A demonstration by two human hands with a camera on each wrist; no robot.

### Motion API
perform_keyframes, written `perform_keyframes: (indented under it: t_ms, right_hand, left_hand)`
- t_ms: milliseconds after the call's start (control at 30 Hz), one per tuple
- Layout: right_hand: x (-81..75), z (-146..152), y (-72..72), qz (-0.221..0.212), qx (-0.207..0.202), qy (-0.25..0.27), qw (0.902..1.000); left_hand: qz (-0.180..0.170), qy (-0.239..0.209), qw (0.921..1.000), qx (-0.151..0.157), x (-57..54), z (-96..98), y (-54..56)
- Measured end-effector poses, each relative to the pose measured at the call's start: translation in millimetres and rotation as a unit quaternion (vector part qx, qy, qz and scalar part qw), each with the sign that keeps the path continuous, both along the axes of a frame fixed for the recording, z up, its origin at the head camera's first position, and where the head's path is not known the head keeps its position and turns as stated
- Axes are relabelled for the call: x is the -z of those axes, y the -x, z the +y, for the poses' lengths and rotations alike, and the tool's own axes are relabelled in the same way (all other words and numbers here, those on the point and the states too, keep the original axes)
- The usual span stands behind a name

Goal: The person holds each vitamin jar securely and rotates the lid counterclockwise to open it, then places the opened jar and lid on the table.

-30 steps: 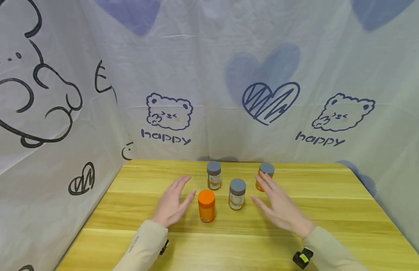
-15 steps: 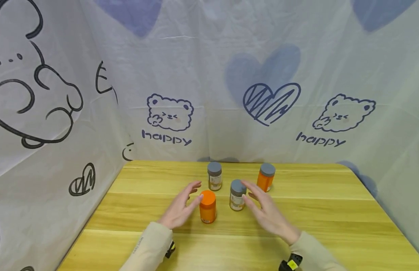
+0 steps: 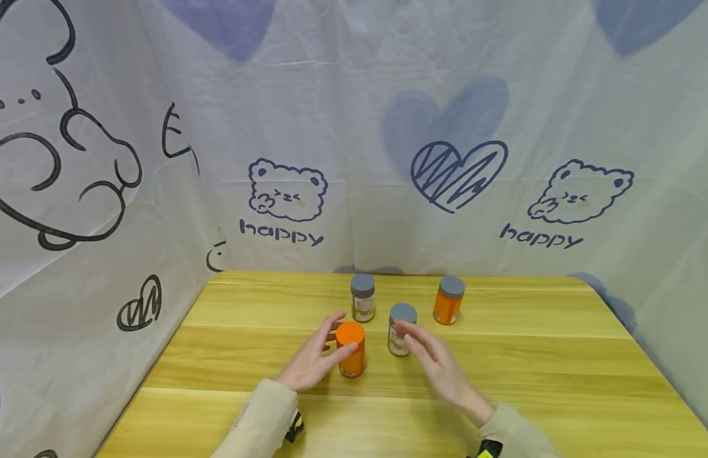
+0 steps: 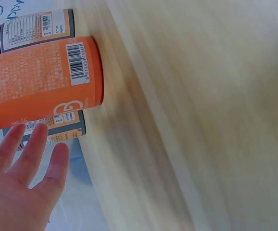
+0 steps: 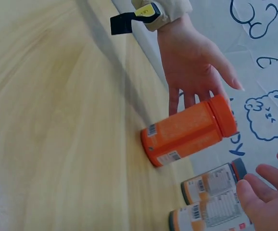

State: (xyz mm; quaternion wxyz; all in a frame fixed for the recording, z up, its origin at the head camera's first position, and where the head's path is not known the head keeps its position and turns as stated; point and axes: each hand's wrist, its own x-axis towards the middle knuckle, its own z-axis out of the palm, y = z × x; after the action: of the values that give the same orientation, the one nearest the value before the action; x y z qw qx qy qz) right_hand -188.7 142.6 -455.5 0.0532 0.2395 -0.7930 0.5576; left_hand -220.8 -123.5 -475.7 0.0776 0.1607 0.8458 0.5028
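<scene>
An orange jar with an orange lid [image 3: 352,359] stands upright at the front of a small group. My left hand [image 3: 313,359] is at its left side, fingers behind and thumb in front, not closed round it. In the left wrist view those fingers [image 4: 31,144] spread out straight beside the orange jar [image 4: 38,79]. My right hand [image 3: 439,369], fingers loosely bent and holding nothing, overlaps a clear jar with a grey lid [image 3: 402,312] in the head view. The right wrist view shows its fingertips [image 5: 269,175] close to the pale-labelled jars [image 5: 211,183].
Behind stand another grey-lidded clear jar [image 3: 362,300] and, farther right, an orange jar with a grey lid [image 3: 448,304]. All are on a wooden table [image 3: 560,381]. A white printed curtain [image 3: 365,222] hangs along the back and sides.
My right hand has moved left and nearer, from beside the orange grey-lidded jar to the middle clear one. My left hand has moved right to the orange-lidded jar. The jars have stayed put.
</scene>
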Motion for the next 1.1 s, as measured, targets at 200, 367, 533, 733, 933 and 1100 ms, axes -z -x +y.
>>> perform_keyframes:
  t_ms: [200,367,533,733,933,1100]
  right_hand:
    - [9.5,-4.4,-0.2,-0.045,-0.021,0.013,0.9987]
    - [11.4,-7.4,-1.6,-0.106,-0.033,0.037,0.9931]
    - [11.5,-8.7,-2.0,-0.167,-0.049,0.068,0.9824]
    - [15.6,-10.3,-0.7,-0.193,-0.051,0.073,0.9771]
    - [19.4,-11.8,0.2,-0.214,-0.050,0.074,0.9728]
    - [20.8,-14.2,0.1,-0.236,-0.045,0.086,0.9669]
  left_hand:
    - [-0.028,0.001,0.9996,0.003,4.5,1.9,0.8]
    - [-0.047,0.014,0.9987,0.016,7.6,3.8,2.8]
    - [-0.057,0.008,0.9979,0.031,8.5,6.4,4.8]
    - [-0.068,0.006,0.9973,0.027,9.8,10.3,6.6]
    - [-0.065,0.007,0.9976,0.025,13.1,12.7,8.5]
    - [-0.053,0.006,0.9982,0.028,17.2,14.2,11.3]
